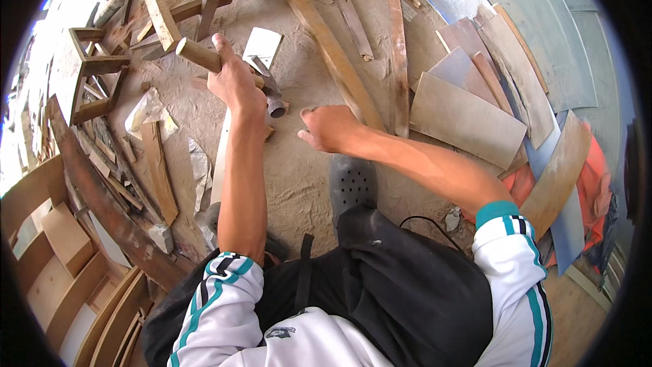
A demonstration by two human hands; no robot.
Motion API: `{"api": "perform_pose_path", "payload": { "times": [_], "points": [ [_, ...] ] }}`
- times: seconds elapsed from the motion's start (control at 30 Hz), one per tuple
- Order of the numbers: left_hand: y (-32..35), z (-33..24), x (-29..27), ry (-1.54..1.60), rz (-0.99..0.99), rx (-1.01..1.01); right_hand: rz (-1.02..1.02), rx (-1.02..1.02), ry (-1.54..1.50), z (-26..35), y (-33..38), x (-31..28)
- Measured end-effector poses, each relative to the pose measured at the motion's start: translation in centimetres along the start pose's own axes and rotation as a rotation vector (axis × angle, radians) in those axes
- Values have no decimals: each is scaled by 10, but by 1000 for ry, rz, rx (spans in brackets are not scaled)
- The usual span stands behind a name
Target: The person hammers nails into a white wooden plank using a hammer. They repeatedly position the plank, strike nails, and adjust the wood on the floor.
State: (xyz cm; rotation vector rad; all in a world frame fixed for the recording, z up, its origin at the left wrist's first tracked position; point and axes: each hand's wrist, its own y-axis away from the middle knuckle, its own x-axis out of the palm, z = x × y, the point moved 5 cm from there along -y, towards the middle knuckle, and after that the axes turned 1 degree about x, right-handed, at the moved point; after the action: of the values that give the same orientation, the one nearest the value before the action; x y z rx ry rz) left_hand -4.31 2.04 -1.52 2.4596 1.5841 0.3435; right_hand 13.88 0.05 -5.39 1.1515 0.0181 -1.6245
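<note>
My left hand (236, 80) is wrapped round the wooden handle of a hammer (198, 55). The handle's end sticks out to the left, and the dark metal head lies on the right of the fist. To the right of the hammer head, my right hand (331, 128) has its fingers curled in with the thumb alongside. Whatever it may hold is hidden. A long squared timber (333, 54) runs behind the right hand. Under the left forearm a pale strip of wood (222, 146) is partly covered. A white sheet (262, 46) lies just beyond the hammer.
Flat boards (468, 119) are piled at the right, near an orange plastic sheet (596, 183). Wooden frames (214, 0) stand at the far left. A curved plank (109, 197) and offcuts lie at the left. My grey clog (353, 180) rests on the sandy floor.
</note>
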Motion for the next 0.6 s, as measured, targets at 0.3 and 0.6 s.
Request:
{"api": "perform_pose_path", "payload": {
  "times": [0.3, 0.6],
  "points": [
    [10, -6, 25, 11, -154, -9, -158, -83, -4, -13, -6, 6],
    [-5, -8, 16, -49, -65, 140, -72, -57, -1, -9, -3, 6]
  ]
}}
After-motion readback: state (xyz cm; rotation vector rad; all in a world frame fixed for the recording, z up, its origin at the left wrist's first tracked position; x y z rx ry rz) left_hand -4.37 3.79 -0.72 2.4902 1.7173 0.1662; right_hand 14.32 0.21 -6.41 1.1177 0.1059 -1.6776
